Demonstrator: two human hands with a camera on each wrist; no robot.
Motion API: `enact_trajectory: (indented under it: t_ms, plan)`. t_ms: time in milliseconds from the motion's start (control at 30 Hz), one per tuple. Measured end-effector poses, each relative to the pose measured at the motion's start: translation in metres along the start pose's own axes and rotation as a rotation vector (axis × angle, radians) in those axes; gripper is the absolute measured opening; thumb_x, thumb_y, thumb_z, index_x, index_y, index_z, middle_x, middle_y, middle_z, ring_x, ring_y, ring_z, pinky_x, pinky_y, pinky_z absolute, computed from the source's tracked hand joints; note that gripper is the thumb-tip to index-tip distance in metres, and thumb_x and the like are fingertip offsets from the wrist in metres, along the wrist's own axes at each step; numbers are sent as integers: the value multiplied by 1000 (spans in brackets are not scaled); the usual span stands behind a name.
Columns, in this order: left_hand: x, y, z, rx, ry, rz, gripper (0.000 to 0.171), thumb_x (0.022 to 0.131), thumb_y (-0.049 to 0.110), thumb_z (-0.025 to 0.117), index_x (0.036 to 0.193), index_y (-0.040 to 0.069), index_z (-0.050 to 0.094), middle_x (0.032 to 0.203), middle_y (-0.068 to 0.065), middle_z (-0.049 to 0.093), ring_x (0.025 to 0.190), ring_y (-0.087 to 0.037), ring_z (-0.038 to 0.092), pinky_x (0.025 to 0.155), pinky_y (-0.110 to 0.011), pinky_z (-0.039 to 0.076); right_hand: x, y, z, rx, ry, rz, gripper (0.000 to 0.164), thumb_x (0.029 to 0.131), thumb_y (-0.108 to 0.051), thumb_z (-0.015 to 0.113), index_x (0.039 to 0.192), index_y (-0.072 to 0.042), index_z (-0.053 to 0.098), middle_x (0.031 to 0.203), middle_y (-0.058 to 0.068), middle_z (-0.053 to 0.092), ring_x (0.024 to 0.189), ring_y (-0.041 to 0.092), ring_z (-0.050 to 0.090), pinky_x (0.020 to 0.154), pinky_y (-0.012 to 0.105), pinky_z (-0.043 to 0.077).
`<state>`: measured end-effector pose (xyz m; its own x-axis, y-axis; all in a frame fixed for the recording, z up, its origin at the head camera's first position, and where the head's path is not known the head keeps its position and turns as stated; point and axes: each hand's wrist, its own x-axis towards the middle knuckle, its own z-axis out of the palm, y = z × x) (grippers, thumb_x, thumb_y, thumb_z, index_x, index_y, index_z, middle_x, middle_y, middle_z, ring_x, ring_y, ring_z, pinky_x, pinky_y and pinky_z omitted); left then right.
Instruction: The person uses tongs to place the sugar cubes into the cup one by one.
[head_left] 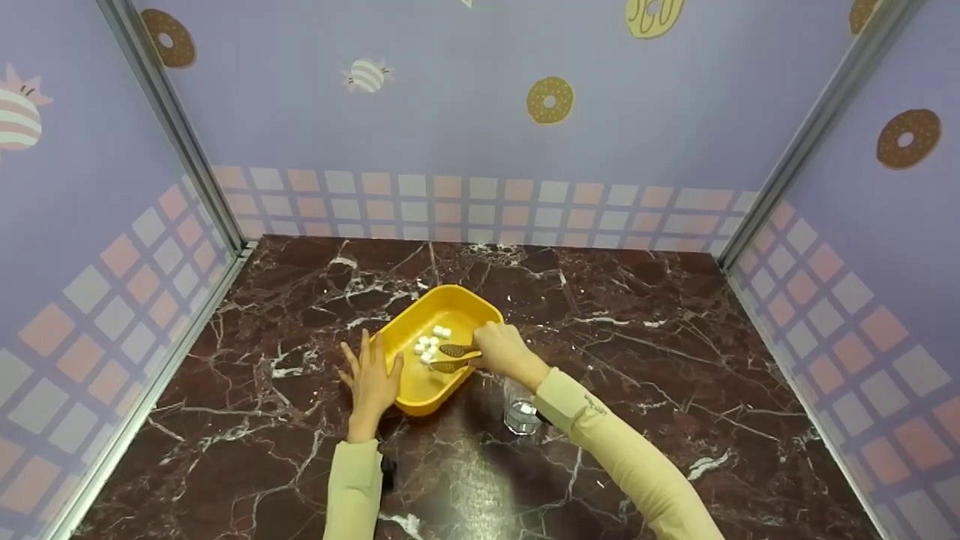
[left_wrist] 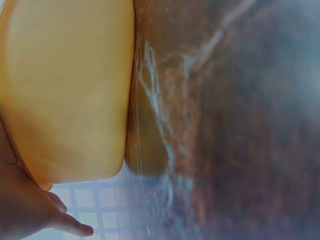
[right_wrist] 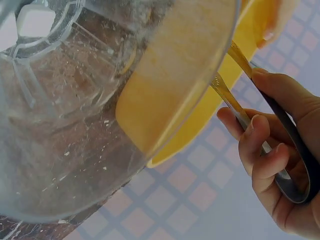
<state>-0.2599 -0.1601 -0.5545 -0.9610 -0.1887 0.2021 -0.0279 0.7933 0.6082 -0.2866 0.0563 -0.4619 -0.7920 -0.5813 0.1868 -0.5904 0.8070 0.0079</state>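
Note:
In the head view, a yellow basin (head_left: 417, 396) stands at a slant on the marble table, with several small white cubes (head_left: 427, 349) on its floor. My left hand (head_left: 373, 386) touches its left rim, fingers spread and straight, thumb along the edge. My right hand (head_left: 508, 351) grips a pair of tongs (head_left: 453, 349) reaching over the right side; their gold, patterned tips are parted beside the cubes. The right wrist view shows my thumb and fingers round the tongs' bent handle (right_wrist: 295, 187). Under my right wrist, a clear glass (head_left: 520, 420) holds white cubes (right_wrist: 36, 20).
Dark red marble tabletop (head_left: 645, 360) surrounds the basin. Patterned lilac walls (head_left: 465, 135) close off the back and both sides, with metal posts (head_left: 821, 127) at the corners. The glass stands close to the basin's right side, partly covered by my right sleeve (head_left: 574, 405).

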Motion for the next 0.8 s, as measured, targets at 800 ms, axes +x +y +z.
enact_trajectory:
  t_ms: [800]
  plan:
    - [1,-2,1,1,9,-4,60,91,37,43,139,4,28,150,-15,12,134,-47,-8,94,-75,4,5,-17,14,-130,0,-40,18,64,-23,76,69,-9,67,70,7,66,62,23,62,55,36,51]
